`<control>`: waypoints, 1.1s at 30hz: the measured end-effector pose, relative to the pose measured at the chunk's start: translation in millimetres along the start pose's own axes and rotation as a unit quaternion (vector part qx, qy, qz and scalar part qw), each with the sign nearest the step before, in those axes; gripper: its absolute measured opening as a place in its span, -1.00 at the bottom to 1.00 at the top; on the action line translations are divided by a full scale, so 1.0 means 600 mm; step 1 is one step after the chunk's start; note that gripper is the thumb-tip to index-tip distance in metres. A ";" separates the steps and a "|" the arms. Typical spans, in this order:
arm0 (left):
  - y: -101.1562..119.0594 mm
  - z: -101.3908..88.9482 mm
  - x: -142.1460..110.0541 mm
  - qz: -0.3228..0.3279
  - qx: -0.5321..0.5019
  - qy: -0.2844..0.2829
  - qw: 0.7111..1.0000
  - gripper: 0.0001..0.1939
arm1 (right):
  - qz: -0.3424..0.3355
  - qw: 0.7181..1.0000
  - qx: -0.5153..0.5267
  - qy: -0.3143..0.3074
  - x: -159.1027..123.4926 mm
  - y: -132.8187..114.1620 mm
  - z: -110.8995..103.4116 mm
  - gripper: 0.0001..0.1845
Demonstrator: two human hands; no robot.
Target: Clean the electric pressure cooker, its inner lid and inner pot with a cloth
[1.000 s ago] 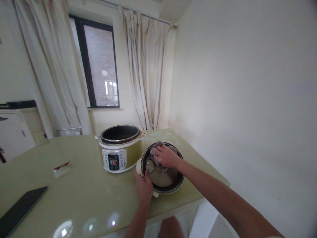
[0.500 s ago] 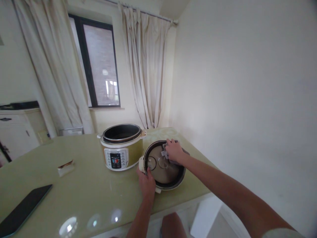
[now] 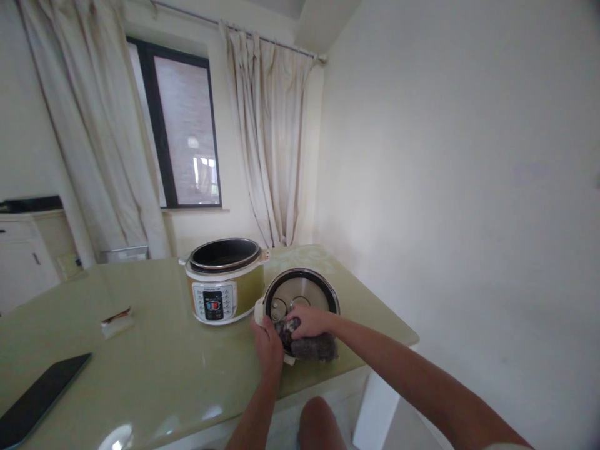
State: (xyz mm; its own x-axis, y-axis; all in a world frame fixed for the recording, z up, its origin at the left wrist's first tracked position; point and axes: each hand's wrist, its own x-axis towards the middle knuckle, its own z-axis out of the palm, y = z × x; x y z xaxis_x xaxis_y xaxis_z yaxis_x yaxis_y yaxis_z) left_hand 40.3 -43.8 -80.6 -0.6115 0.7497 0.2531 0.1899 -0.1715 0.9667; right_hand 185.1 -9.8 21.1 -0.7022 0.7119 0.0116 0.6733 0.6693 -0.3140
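A round pressure cooker lid [image 3: 309, 290] is tilted up over the table with its metal underside and dark rim facing me. My left hand [image 3: 269, 344] is closed on the lid's pale edge at the lower left. In my right hand [image 3: 307, 320] is a bunched dark grey cloth [image 3: 314, 347], pressed to the lower inside of the lid; part of it hangs over the rim. Left of the lid stands the electric pressure cooker [image 3: 227, 297], uncovered, with a dark inner pot [image 3: 225, 253] and a control panel on its front.
On the glossy green table [image 3: 164, 369] lie a dark flat slab [image 3: 44, 397] at the left and a small white packet [image 3: 117, 322]. A white wall [image 3: 445, 187] rises beyond the table's right side. Curtains [image 3: 267, 125] and a window stand behind.
My right hand has moved with the cloth from the lid's upper right rim down to its lower left inside. My left hand still grips the edge. The view has shifted slightly.
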 end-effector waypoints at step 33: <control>-0.020 0.004 0.004 0.062 0.055 0.032 0.996 -0.45 | -0.170 0.876 -0.449 0.049 0.032 0.040 -0.092 -0.74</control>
State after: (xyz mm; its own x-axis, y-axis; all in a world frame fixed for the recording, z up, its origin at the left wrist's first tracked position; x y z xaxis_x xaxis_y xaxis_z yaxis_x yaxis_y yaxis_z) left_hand 38.4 -38.2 -91.6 -0.6255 0.6835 0.3763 0.3487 -0.1865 0.9185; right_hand 200.5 31.4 66.5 -0.9037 0.4245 0.0553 0.3710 0.7123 0.5958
